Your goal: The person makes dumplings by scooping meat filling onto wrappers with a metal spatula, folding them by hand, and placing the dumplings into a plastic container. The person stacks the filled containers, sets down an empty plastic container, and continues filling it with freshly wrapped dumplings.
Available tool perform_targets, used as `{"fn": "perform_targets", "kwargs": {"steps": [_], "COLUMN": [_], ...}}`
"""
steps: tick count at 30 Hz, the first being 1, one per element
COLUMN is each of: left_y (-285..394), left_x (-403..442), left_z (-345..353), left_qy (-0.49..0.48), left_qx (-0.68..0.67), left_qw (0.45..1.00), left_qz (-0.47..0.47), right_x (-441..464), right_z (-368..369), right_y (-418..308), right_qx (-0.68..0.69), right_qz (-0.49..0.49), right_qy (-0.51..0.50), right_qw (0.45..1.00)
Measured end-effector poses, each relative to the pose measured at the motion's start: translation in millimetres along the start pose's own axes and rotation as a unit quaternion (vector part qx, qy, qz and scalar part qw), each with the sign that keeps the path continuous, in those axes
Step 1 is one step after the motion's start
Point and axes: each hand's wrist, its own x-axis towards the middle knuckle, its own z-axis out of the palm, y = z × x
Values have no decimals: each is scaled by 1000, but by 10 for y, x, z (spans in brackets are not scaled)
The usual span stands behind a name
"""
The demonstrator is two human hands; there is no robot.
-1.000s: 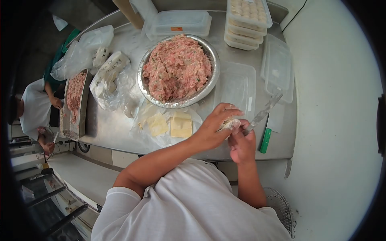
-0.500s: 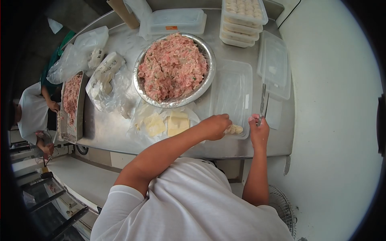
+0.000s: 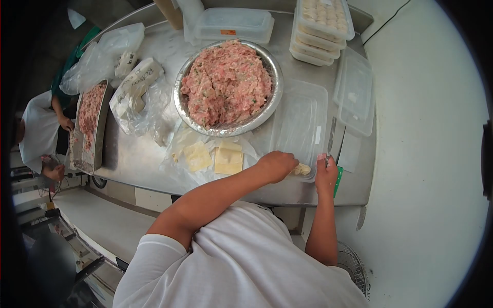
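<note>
My left hand (image 3: 278, 167) is closed at the near end of a clear plastic container (image 3: 298, 113), fingertips beside a few pale dumplings (image 3: 302, 169). Whatever its fingers pinch is hidden. Just right of the container, my right hand (image 3: 326, 177) grips a thin metal blade-like tool (image 3: 332, 129) that points away from me. A green strip (image 3: 338, 182) shows behind that hand; whether it belongs to the tool I cannot tell. Square yellowish wrappers (image 3: 228, 160) lie on plastic left of my left hand. Beyond them stands a metal bowl (image 3: 279, 95) heaped with minced filling (image 3: 226, 82).
Stacked boxes of dumplings (image 3: 321, 31) stand at the back right, lids (image 3: 355, 97) nearer me. Closed containers (image 3: 233, 25) sit behind the bowl. Plastic-wrapped packs (image 3: 136, 95) lie left. A co-worker (image 3: 41, 131) is beside a filling tray (image 3: 102, 118). A wall (image 3: 426, 154) borders the right.
The view has shifted slightly. My right hand has turned, and the green strip now shows behind it. My left hand stays closed by the dumplings.
</note>
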Motion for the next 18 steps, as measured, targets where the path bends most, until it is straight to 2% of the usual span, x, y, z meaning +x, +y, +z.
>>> {"fn": "perform_targets", "kwargs": {"steps": [5,7,9,11,13,15,16,18], "left_y": [74,43,-100,-302,-470,-637,-701,-777], "left_x": [-45,-165,-455,-789,-1183,-1448,-1508,-1525], "left_z": [-100,-108,-66,-125,-139,-9,56,195], "left_qy": [-48,-59,177,242,253,252,253,278], "left_qx": [9,7,-91,-83,-103,-80,-54,-65], "left_qw": [999,998,975,963,962,963,963,954], "left_qz": [-18,-31,97,86,-15,-49,-81,-94], "right_x": [3,-11,28,84,107,181,203,220], "right_z": [-66,-142,-178,-241,-205,-74,60,340], "right_y": [-202,-482,-770,-1126,-1580,-1907,-2049,-2308], "right_qx": [-82,-124,-118,-170,-198,-306,-305,-416], "right_qz": [-66,-135,-176,-301,-335,-439,-444,-463], "right_qy": [-2,16,3,-61,-88,-152,-155,-184], "right_qw": [994,983,977,936,917,831,828,761]}}
